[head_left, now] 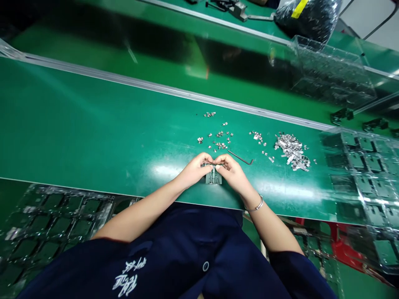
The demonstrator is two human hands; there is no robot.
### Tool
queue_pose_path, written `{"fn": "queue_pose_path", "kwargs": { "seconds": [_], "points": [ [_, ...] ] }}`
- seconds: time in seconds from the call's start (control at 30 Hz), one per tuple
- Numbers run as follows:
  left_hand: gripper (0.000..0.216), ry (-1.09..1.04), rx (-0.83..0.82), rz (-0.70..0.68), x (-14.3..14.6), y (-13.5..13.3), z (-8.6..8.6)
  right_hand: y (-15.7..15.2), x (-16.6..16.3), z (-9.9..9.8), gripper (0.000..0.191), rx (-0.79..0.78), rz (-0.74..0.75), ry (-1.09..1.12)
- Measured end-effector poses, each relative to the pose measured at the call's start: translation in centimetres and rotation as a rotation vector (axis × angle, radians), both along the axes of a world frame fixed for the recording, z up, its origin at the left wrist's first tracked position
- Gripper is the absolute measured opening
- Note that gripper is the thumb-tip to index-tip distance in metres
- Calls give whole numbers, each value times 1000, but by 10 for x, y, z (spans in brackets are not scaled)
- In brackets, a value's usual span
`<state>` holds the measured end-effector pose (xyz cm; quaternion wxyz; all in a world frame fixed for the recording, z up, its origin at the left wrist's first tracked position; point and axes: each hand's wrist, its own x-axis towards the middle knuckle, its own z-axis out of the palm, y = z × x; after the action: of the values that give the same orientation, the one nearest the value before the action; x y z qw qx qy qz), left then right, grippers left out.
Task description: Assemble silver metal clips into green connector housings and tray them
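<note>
Close to the table's front edge, a small grey-green slotted block [213, 178] lies between my hands. My left hand [198, 168] is closed, thumb and fingers pinched at the block's far left edge. From the other side my right hand [230, 169] closes the same way at the far right edge, its thumb tip near the left one. Whether a smaller piece is between the fingertips is hidden. Just beyond my fingers are loose small silver metal pieces [221, 145]. A dark hex key [241, 157] lies beyond my right hand.
A larger heap of silver metal pieces [293, 151] lies to the right on the green table [93, 124]. Clear plastic trays [369, 178] with green-grey parts stand at the right end. More filled trays [59, 220] sit below the table at left. A metal rail [174, 90] runs behind.
</note>
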<state>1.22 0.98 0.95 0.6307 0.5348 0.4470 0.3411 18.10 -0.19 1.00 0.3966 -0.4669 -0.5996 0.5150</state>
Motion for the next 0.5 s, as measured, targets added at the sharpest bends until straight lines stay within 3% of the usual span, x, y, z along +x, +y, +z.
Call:
{"fn": "queue_pose_path", "kwargs": {
  "seconds": [0.13,0.23,0.33,0.4,0.5],
  "points": [
    [24,-16,122,152,-22,-4,1,-13,20,-2,35,117,-94,32],
    [21,85,232,284,-39,-1,6,-37,21,5,56,269,35,-291],
    [19,278,335,233,-46,7,8,-37,19,9,69,295,117,-471],
    [20,437,449,103,-45,13,5,-7,38,11,71,268,-28,-426],
    [21,556,648,-108,-39,19,-9,70,109,25,62,152,-534,-414]
  ]
}}
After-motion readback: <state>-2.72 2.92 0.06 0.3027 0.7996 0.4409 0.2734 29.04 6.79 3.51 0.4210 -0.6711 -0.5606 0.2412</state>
